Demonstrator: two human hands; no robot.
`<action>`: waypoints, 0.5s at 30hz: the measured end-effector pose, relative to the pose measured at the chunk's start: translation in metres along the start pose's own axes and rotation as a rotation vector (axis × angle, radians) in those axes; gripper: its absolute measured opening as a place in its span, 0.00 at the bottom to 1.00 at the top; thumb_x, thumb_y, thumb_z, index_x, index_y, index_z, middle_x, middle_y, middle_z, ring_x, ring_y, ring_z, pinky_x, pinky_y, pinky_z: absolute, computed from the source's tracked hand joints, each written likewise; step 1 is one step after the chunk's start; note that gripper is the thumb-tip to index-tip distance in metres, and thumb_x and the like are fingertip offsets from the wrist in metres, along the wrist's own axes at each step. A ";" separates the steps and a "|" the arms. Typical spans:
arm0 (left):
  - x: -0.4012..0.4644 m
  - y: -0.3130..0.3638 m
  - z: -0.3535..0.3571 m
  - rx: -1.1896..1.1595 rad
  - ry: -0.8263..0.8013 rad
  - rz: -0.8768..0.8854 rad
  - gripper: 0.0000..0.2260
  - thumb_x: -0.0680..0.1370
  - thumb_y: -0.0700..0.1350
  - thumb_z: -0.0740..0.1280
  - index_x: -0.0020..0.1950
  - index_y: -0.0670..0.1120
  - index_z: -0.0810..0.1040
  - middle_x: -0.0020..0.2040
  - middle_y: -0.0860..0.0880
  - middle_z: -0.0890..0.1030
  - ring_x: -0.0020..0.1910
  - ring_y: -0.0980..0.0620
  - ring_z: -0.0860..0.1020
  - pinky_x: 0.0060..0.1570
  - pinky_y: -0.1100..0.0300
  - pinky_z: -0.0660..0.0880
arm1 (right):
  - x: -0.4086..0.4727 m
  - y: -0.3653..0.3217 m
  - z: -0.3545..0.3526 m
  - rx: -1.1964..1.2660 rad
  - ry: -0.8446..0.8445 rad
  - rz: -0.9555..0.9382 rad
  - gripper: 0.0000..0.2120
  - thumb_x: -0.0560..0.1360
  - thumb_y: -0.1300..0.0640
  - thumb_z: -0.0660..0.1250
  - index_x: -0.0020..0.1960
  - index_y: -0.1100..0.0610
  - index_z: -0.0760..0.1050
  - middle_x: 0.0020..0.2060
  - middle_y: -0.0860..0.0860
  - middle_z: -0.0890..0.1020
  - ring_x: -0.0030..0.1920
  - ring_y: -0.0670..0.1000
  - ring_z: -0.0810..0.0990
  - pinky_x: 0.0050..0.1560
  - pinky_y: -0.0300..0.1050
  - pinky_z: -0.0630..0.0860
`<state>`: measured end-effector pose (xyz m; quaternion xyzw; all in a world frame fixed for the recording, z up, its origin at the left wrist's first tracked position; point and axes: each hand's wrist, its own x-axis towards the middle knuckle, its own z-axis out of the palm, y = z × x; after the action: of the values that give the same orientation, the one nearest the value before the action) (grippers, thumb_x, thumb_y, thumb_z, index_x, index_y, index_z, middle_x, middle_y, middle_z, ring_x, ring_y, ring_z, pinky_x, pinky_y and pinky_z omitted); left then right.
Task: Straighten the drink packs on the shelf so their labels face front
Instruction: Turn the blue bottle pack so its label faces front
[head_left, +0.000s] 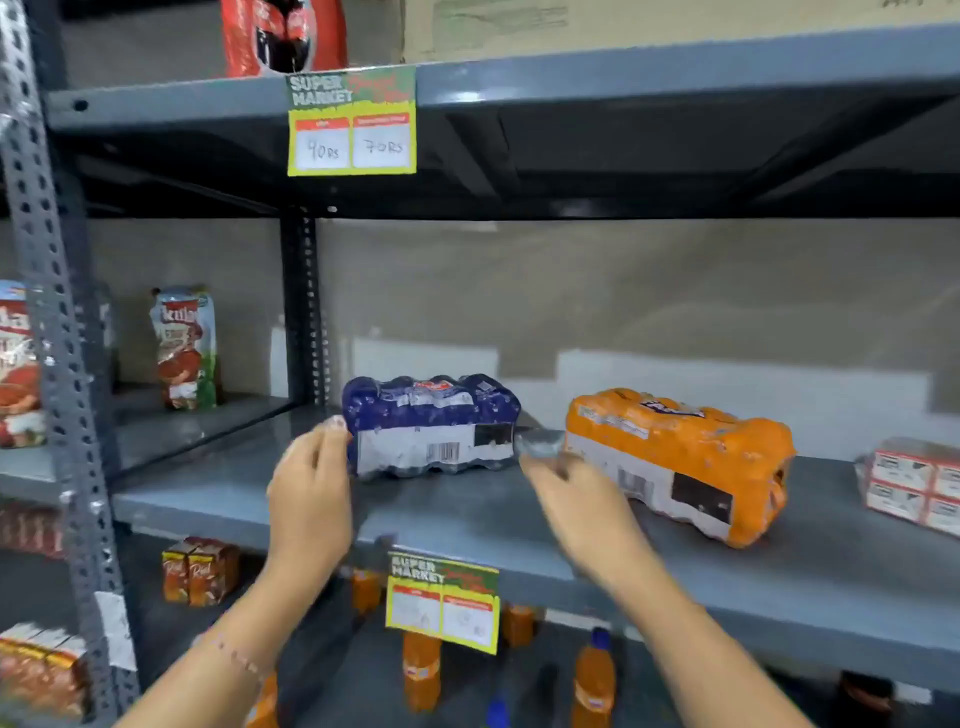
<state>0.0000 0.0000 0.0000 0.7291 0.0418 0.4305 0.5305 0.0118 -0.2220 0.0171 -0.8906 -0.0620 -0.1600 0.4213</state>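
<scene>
A blue shrink-wrapped drink pack (431, 423) lies on the grey shelf (467, 514), its white barcode panel facing me. My left hand (311, 488) touches the pack's left end with fingertips. My right hand (576, 499) pinches a clear flap of wrap at the pack's right end; the hand is blurred. An orange drink pack (680, 462) lies to the right, turned at an angle, barcode side toward me. A red-and-white pack (914, 483) sits at the far right edge.
A yellow price tag (441, 597) hangs from the shelf's front edge, another (352, 122) from the shelf above. Juice cartons (184, 345) stand in the left bay behind a perforated post (57, 364). Orange bottles (592, 680) stand on the lower shelf.
</scene>
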 end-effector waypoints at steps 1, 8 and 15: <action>0.020 -0.003 0.001 0.052 0.003 -0.087 0.22 0.82 0.60 0.54 0.48 0.46 0.79 0.51 0.49 0.80 0.53 0.45 0.77 0.51 0.51 0.68 | 0.024 -0.008 0.003 0.144 -0.038 0.021 0.23 0.79 0.40 0.60 0.49 0.58 0.81 0.49 0.60 0.85 0.43 0.56 0.81 0.48 0.49 0.75; 0.111 -0.009 0.024 -0.047 -0.258 -0.601 0.36 0.65 0.63 0.75 0.62 0.37 0.77 0.55 0.44 0.83 0.48 0.43 0.81 0.45 0.55 0.74 | 0.153 -0.025 0.046 0.387 -0.185 0.244 0.29 0.70 0.36 0.70 0.57 0.59 0.79 0.49 0.55 0.85 0.46 0.54 0.83 0.44 0.43 0.76; 0.135 -0.044 0.021 -0.155 -0.300 -0.423 0.18 0.65 0.47 0.80 0.49 0.39 0.83 0.40 0.45 0.88 0.38 0.48 0.86 0.41 0.56 0.81 | 0.169 -0.009 0.078 0.442 0.023 0.066 0.16 0.76 0.45 0.70 0.37 0.56 0.78 0.33 0.52 0.83 0.38 0.55 0.83 0.36 0.44 0.74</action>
<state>0.1155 0.0734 0.0417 0.7169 0.0809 0.1993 0.6632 0.1863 -0.1604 0.0346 -0.7763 -0.0615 -0.1390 0.6118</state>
